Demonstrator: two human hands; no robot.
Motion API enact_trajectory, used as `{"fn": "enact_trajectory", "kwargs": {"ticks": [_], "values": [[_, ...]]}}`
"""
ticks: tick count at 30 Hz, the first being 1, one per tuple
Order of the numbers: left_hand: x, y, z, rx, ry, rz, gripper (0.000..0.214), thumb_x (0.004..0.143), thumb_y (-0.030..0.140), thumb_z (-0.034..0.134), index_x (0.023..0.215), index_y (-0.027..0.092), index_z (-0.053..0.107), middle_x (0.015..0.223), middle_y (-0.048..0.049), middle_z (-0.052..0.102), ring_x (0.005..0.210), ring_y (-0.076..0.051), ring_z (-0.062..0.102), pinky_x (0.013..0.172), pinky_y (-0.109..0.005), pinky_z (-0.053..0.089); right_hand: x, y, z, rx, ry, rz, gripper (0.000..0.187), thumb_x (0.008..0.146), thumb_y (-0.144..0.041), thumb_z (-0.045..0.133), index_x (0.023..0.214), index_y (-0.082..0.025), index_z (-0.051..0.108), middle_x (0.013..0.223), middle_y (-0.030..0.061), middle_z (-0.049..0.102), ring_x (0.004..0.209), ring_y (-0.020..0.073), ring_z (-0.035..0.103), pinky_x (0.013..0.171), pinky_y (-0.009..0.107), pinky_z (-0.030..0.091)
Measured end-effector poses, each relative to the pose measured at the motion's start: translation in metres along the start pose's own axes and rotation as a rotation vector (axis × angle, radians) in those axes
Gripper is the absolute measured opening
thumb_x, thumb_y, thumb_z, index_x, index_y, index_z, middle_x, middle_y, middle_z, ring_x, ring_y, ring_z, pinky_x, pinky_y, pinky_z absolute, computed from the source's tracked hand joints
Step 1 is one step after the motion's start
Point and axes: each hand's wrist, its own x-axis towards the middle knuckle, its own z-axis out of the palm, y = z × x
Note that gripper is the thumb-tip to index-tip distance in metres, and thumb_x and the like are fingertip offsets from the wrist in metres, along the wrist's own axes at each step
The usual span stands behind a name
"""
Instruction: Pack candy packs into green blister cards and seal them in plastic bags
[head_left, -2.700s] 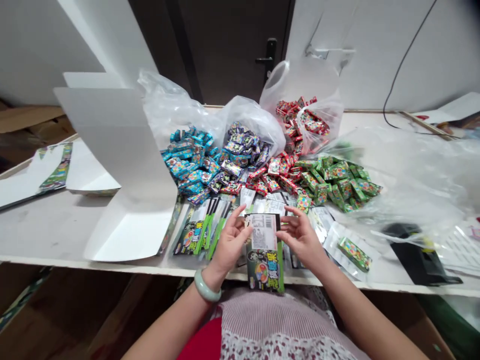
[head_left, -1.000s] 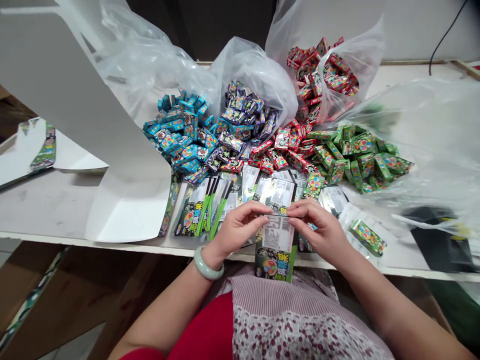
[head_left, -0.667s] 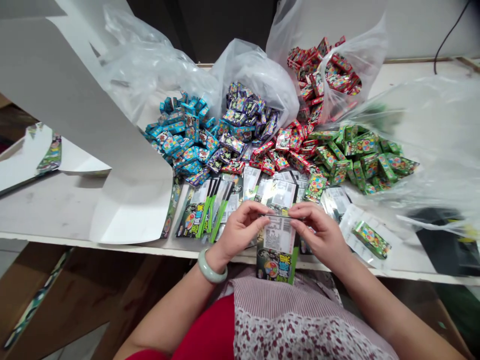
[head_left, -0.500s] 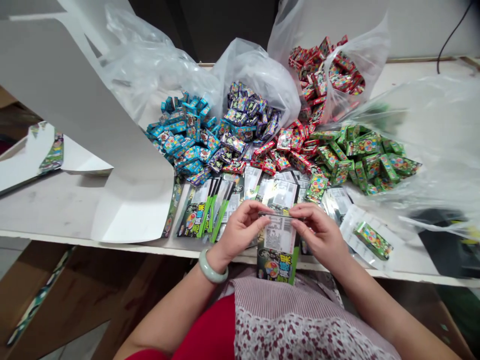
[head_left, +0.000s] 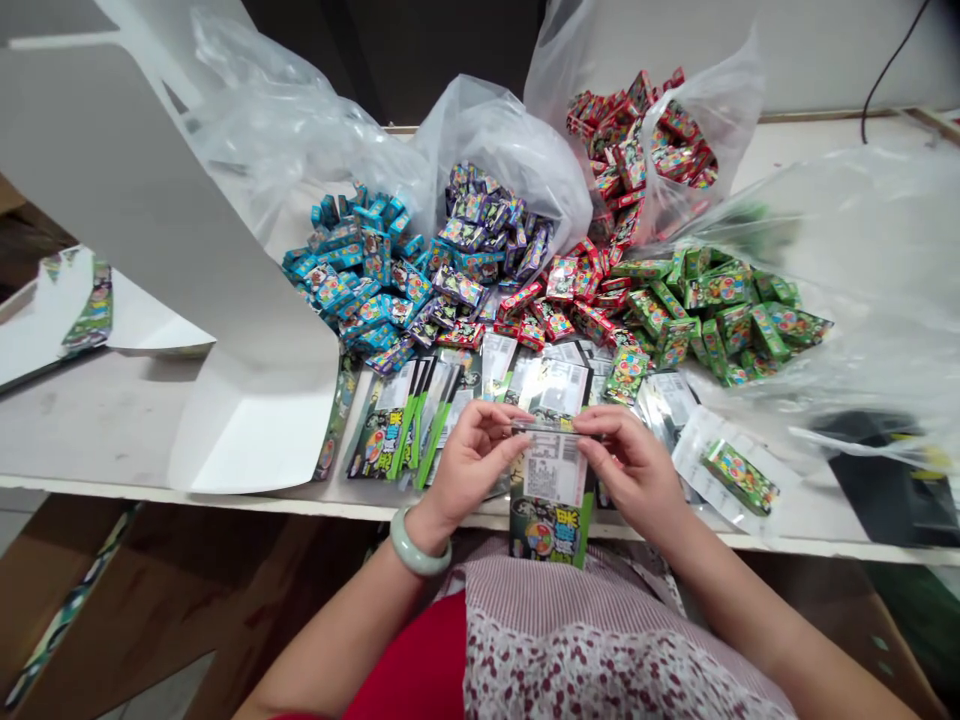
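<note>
Right now both hands pinch the top edge of a printed packet [head_left: 550,535], which hangs upright over the table's near edge, barcode label showing. The left hand [head_left: 472,465], with a jade bangle [head_left: 420,545] at its wrist, grips from nine o'clock; the right hand [head_left: 634,470] grips from three. Flat packets [head_left: 390,430] lie at ten o'clock, a clear pouch [head_left: 739,478] holding a green box at three, and heaps of small blue, purple, red and green boxes [head_left: 592,300] at twelve.
</note>
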Motion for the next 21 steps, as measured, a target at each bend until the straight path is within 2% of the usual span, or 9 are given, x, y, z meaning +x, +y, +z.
{"fn": "enact_trajectory", "kwargs": {"ticks": [7, 12, 14, 17, 21], "values": [[0.0006, 0.0008, 0.0026, 0.021, 0.028, 0.045, 0.018, 0.081, 0.016, 0.067, 0.088, 0.022, 0.052, 0.098, -0.0009, 0.066, 0.092, -0.012, 0.064, 0.085, -0.026, 0.052, 0.0013, 0.0001, -0.0003, -0.027, 0.010, -0.020, 0.012, 0.091, -0.020, 0.055, 0.101, -0.026, 0.059, 0.101, 0.0060, 0.061, 0.097, 0.0189, 0.060, 0.071, 0.033, 0.053], [0.0006, -0.0017, 0.0026, -0.038, 0.007, -0.016, 0.017, 0.081, 0.017, 0.066, 0.089, 0.022, 0.051, 0.103, -0.0019, 0.067, 0.095, -0.015, 0.064, 0.088, -0.030, 0.052, 0.0010, 0.0000, 0.0004, -0.022, 0.007, -0.018, 0.013, 0.091, -0.019, 0.055, 0.101, -0.026, 0.059, 0.101, 0.0060, 0.060, 0.097, 0.0184, 0.060, 0.070, 0.032, 0.053], [0.0001, -0.0037, 0.0018, -0.109, -0.022, -0.032, 0.016, 0.083, 0.017, 0.065, 0.086, 0.022, 0.050, 0.106, -0.0022, 0.066, 0.094, -0.015, 0.065, 0.087, -0.031, 0.052, 0.0008, 0.0000, 0.0008, -0.026, 0.007, -0.017, 0.013, 0.091, -0.019, 0.055, 0.101, -0.026, 0.059, 0.101, 0.0059, 0.061, 0.097, 0.0182, 0.060, 0.071, 0.032, 0.052], [0.0002, -0.0057, 0.0001, -0.085, -0.023, -0.027, 0.017, 0.083, 0.017, 0.064, 0.079, 0.020, 0.048, 0.105, -0.0029, 0.066, 0.096, -0.015, 0.064, 0.087, -0.030, 0.052, 0.0016, -0.0002, 0.0006, -0.043, -0.001, -0.013, 0.011, 0.091, -0.019, 0.054, 0.099, -0.025, 0.060, 0.100, 0.0058, 0.061, 0.097, 0.0185, 0.060, 0.073, 0.033, 0.052], [0.0020, -0.0058, -0.0023, -0.030, -0.015, 0.026, 0.025, 0.081, 0.016, 0.067, 0.100, 0.023, 0.052, 0.100, -0.0020, 0.066, 0.094, -0.014, 0.064, 0.087, -0.030, 0.053, 0.0038, 0.0000, -0.0014, -0.064, -0.011, -0.026, 0.010, 0.091, -0.020, 0.055, 0.098, -0.025, 0.060, 0.099, 0.0055, 0.062, 0.096, 0.0191, 0.061, 0.073, 0.035, 0.052]]}}
